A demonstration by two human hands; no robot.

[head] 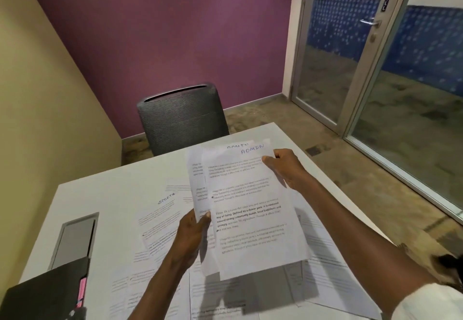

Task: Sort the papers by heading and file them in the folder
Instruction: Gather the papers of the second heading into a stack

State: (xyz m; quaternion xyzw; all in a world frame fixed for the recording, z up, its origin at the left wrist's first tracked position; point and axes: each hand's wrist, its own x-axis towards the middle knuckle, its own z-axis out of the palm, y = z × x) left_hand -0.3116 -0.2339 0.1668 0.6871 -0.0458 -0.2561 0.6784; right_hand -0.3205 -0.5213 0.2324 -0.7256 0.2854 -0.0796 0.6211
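Note:
I hold a thin sheaf of printed sheets (pixel 253 209) above the white table (pixel 105 189); the front sheet and the one behind it are both headed "ADMIN" in blue handwriting. My left hand (pixel 191 234) grips the sheaf's lower left edge, thumb on the front. My right hand (pixel 285 166) pinches the upper right corner. Several more printed papers lie spread on the table below, one headed "SPORTS" (pixel 162 217). A black folder (pixel 47 292) with pink tabs sits at the table's near left corner.
A grey cable hatch (pixel 75 239) is set into the table on the left. A dark mesh chair (pixel 181 119) stands at the table's far side against the purple wall. A glass door (pixel 335 51) and glass partition fill the right.

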